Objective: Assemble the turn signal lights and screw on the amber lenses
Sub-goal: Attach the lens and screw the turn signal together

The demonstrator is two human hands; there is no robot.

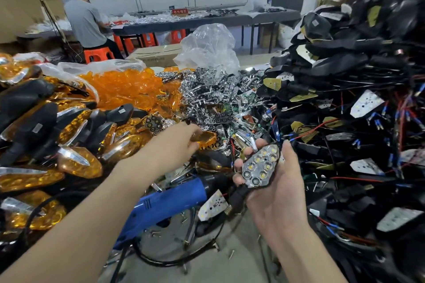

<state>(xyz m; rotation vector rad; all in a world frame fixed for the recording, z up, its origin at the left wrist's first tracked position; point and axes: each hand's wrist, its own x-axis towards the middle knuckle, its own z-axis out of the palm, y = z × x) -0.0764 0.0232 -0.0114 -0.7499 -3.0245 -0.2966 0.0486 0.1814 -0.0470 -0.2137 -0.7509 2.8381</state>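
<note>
Pinching an amber lens (207, 140) with the left hand (177, 143) atop the chrome reflector heap (207, 89); cradling a turn signal light (261, 165), LEDs facing up, in the curled right hand (278, 193).

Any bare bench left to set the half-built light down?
One patch only: grey bench near the front edge, between the blue screwdriver and the pile of wired black housings; loose screws dot it. Everywhere else is crowded: amber lenses, chrome reflectors, finished lights.
</note>
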